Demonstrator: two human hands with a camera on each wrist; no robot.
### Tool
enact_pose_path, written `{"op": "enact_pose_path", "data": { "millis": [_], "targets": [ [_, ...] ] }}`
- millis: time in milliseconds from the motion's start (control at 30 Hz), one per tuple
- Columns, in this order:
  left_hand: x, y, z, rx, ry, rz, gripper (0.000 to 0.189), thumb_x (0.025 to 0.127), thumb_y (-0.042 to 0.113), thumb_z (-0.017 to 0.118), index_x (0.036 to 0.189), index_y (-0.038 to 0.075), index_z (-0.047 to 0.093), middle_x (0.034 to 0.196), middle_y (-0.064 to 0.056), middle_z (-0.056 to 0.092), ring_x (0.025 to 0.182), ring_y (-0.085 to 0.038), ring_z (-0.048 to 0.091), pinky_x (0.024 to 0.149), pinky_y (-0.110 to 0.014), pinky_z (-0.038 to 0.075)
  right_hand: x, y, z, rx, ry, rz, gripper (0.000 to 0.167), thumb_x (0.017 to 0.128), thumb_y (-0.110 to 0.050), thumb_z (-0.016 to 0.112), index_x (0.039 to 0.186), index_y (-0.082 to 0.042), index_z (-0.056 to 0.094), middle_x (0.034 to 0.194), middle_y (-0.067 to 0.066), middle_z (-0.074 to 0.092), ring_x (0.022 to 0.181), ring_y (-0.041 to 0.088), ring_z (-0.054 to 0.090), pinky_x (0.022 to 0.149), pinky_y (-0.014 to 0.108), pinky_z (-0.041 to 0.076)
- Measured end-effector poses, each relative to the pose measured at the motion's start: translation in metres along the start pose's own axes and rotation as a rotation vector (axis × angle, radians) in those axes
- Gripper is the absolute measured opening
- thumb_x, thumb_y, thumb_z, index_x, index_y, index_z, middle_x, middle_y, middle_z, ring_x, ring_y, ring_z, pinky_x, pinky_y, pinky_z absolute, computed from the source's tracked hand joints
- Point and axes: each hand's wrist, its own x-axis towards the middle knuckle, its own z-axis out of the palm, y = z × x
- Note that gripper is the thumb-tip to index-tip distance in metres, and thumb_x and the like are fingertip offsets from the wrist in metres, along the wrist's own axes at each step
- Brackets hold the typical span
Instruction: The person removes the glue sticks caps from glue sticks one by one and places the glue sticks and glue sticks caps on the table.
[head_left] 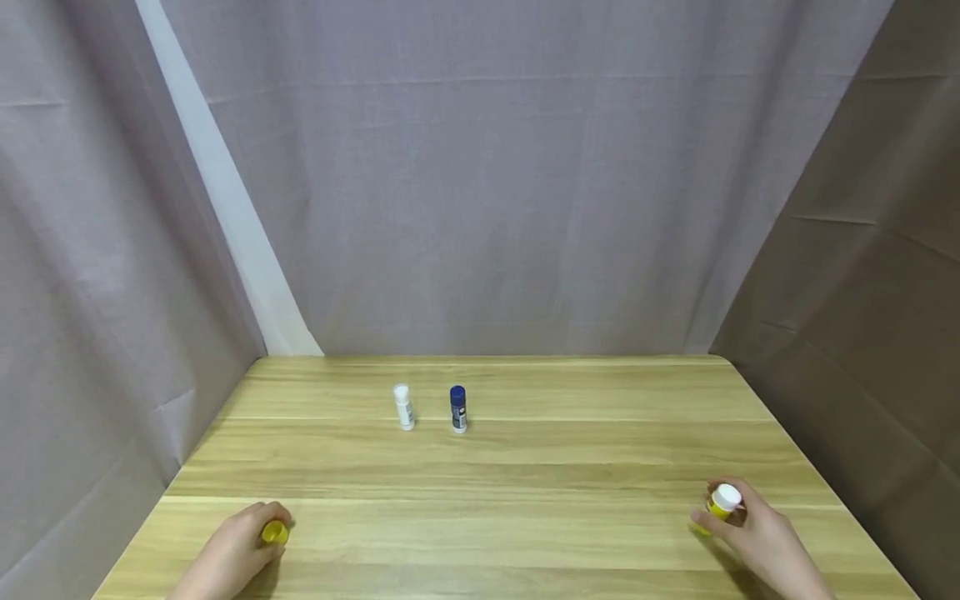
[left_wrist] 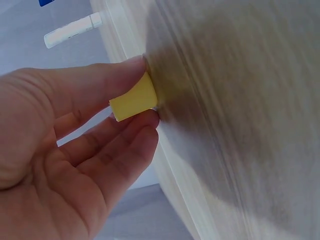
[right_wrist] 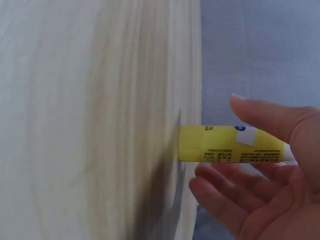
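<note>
My left hand (head_left: 236, 546) pinches a small yellow cap (left_wrist: 134, 100) between thumb and fingers, low at the table's left front. Its hollow round opening faces up in the head view. On the right side, a yellow glue stick (right_wrist: 220, 144) with a white top (head_left: 727, 497) stands upright on the table. My right hand (head_left: 761, 533) surrounds this stick. In the right wrist view the thumb's tip is apart from the stick's side, and the fingers lie along its other side with their tips close to it.
Toward the back of the wooden table (head_left: 480, 525) stand a white stick (head_left: 404, 408) and a dark blue glue stick (head_left: 458, 410) with a white base, side by side. Grey curtains (head_left: 480, 208) hang behind the table and along its left side; a brown one (head_left: 862, 317) hangs on the right.
</note>
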Motion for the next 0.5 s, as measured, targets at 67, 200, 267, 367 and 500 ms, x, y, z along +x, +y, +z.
{"op": "enact_pose_path", "data": {
  "millis": [67,200,267,367,500],
  "targets": [
    [0.0,0.001,0.0,0.002,-0.003,-0.006,0.032,0.075,-0.002,0.083,0.1,0.011,0.068,0.099,0.003,0.068,0.095,-0.023,0.067,0.084,-0.041,0.056,0.0,-0.001,-0.001,0.001,0.021,-0.02,0.069,0.089,-0.037,0.078,0.137,0.0,0.046,0.11,0.016,0.067,0.088,0.013,0.059,0.07,0.03,0.048],
    [-0.001,0.003,-0.001,0.008,0.009,-0.017,0.034,0.074,0.004,0.086,0.103,0.009,0.069,0.1,0.001,0.068,0.095,-0.023,0.067,0.085,-0.043,0.056,0.003,-0.003,-0.003,0.046,0.08,-0.077,0.079,0.088,-0.031,0.08,0.144,0.004,0.037,0.125,0.03,0.062,0.096,0.018,0.065,0.069,0.016,0.047],
    [-0.001,0.005,-0.003,0.014,0.021,-0.014,0.034,0.074,0.006,0.086,0.103,0.009,0.069,0.1,-0.001,0.068,0.097,-0.026,0.067,0.087,-0.046,0.055,0.004,-0.006,-0.006,0.072,0.081,-0.078,0.081,0.089,-0.03,0.08,0.146,0.004,0.034,0.13,0.033,0.058,0.102,0.028,0.066,0.07,0.009,0.043],
    [-0.001,0.009,-0.007,0.015,0.035,-0.013,0.034,0.076,0.009,0.085,0.106,0.007,0.069,0.104,-0.004,0.068,0.098,-0.029,0.066,0.086,-0.05,0.054,0.003,-0.012,-0.012,0.081,0.075,-0.053,0.083,0.091,-0.032,0.078,0.149,0.004,0.031,0.135,0.034,0.054,0.114,0.047,0.059,0.076,0.013,0.045],
    [-0.004,0.014,-0.017,0.022,0.103,-0.003,0.036,0.079,0.011,0.084,0.111,0.006,0.068,0.108,-0.007,0.067,0.097,-0.031,0.066,0.082,-0.053,0.054,0.004,-0.025,-0.022,0.083,0.109,-0.041,0.083,0.092,-0.035,0.075,0.152,0.002,0.029,0.137,0.033,0.053,0.123,0.057,0.047,0.092,0.05,0.046]
  ]
}}
